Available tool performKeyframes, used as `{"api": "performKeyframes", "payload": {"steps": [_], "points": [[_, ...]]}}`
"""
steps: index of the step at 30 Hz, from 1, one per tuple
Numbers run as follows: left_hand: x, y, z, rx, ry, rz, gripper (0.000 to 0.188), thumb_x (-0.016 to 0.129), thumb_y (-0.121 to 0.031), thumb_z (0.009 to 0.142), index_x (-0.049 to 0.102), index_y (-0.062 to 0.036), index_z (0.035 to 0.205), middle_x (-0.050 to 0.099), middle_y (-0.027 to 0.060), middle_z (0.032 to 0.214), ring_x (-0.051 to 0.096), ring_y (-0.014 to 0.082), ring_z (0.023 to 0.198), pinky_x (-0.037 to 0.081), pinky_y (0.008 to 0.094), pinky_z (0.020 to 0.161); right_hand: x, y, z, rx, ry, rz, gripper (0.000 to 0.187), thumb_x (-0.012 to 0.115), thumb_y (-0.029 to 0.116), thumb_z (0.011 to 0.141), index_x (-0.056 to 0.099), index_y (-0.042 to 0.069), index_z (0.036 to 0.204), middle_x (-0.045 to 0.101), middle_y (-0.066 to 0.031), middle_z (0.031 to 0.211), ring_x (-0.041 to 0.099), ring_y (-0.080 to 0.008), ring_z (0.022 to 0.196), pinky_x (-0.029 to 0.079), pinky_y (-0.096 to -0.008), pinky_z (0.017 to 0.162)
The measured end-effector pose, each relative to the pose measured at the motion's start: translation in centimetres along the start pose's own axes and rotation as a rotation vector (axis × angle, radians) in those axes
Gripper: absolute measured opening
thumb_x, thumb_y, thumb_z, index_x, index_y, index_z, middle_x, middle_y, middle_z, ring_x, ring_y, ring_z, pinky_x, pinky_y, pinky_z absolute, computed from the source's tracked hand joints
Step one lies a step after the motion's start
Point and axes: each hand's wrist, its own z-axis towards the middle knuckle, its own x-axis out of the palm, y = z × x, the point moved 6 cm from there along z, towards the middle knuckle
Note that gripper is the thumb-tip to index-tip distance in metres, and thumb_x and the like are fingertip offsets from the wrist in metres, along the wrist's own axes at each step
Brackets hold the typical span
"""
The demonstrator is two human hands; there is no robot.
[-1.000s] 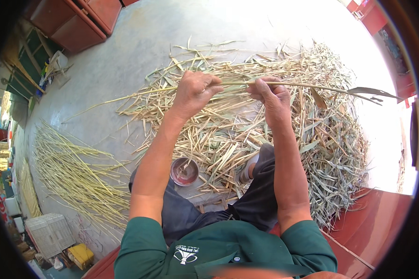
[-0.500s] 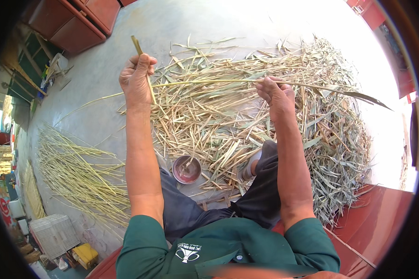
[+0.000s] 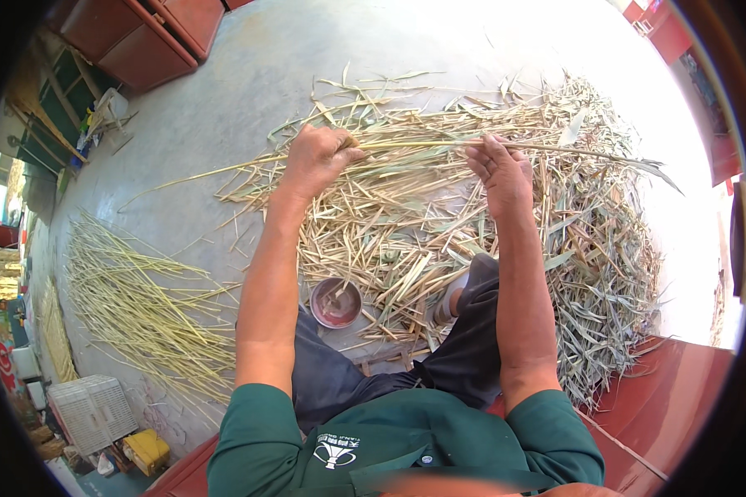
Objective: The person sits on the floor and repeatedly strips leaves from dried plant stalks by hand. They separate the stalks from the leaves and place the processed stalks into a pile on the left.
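The long stalk (image 3: pixel 423 144) runs through the left hand (image 3: pixel 317 157), clenched round it, and right hand (image 3: pixel 504 172), pinching it, ends jutting past both! Leafy scraps (image 3: pixel 389 240) litter the grey floor (image 3: pixel 224 108), red furniture (image 3: pixel 128 50) beyond

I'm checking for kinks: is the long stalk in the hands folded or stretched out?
Stretched out: the stalk runs in one gentle arc past the left hand and right hand. The gripped stretches are hidden.
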Motion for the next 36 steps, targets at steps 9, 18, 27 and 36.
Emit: {"api": "performKeyframes", "payload": {"steps": [9, 18, 27, 36], "points": [[0.8, 2.4, -0.4, -0.049, -0.123, 0.578, 0.018, 0.077, -0.021, 0.078, 0.064, -0.0084, 0.075, 0.066, 0.0098, 0.069, 0.064, 0.0317, 0.074, 0.042, 0.0421, 0.073, -0.6, 0.5, 0.3, -0.061, 0.02, -0.042, 0.022, 0.066, 0.017, 0.099, 0.06, -0.002, 0.107, 0.07, -0.0125, 0.093, 0.071, -0.018, 0.081, 0.06, -0.024, 0.068], [2.2, -6.2, 0.9, 0.158, -0.197, -0.023, 0.02, 0.077, -0.029, 0.081, 0.075, -0.0098, 0.085, 0.071, 0.0064, 0.075, 0.066, 0.0267, 0.074, 0.043, 0.0384, 0.077, 4.3, -3.2, -2.5, 0.06, 0.281, -0.124, 0.024, 0.065, 0.015, 0.099, 0.061, -0.001, 0.117, 0.071, -0.0116, 0.102, 0.072, -0.0192, 0.09, 0.06, -0.029, 0.076], [1.9, -5.6, 0.8, 0.238, -0.171, -0.101, 0.015, 0.078, -0.023, 0.08, 0.074, -0.0095, 0.084, 0.071, 0.0062, 0.077, 0.066, 0.0242, 0.074, 0.045, 0.0368, 0.075, 2.8, -1.5, -1.9, 0.053, 0.356, -0.114, 0.019, 0.068, 0.012, 0.097, 0.065, 0.001, 0.111, 0.073, -0.0142, 0.107, 0.072, -0.0187, 0.09, 0.061, -0.0291, 0.079], [1.7, -1.5, 0.4, -0.144, 0.144, -0.27, 0.014, 0.078, -0.015, 0.081, 0.074, -0.0035, 0.089, 0.072, 0.0087, 0.078, 0.067, 0.0147, 0.067, 0.051, 0.0316, 0.062, 1.6, 0.0, -0.8, 0.035, 0.338, -0.069, 0.025, 0.071, 0.009, 0.093, 0.064, -0.001, 0.115, 0.071, -0.015, 0.108, 0.072, -0.021, 0.095, 0.06, -0.0314, 0.084]]}}
